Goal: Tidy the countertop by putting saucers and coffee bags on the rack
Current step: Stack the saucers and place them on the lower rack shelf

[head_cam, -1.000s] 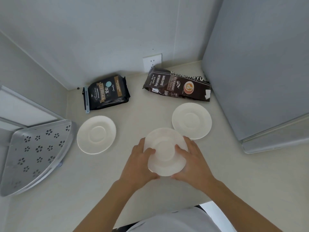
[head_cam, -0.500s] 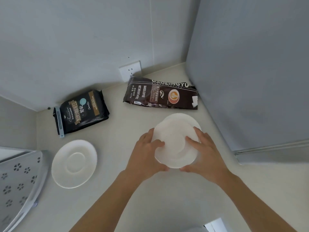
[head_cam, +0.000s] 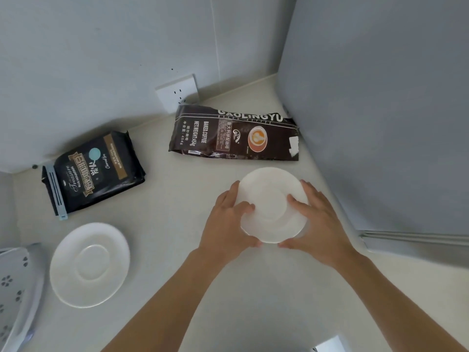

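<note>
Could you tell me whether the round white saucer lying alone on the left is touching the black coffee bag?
Apart. The head view shows bare countertop between the round white saucer and the black coffee bag.

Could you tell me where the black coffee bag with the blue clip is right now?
The black coffee bag lies flat at the countertop's back left, against the wall, just behind the lone saucer.

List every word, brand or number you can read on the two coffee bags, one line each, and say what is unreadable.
Brown coffee bag:
"GAOLINGYU" (last letter cut off at the bag's edge)
"BAKED.COFFEE"
"NET.WEIGHT:454g"
"454g" after small Chinese characters
The framed Chinese line and the print under the cup logo are too small to read.

Black coffee bag:
"Treasure"
"Charcoal" then a blurred word
The banner lettering and the gold strip text are too blurred to read.
</note>
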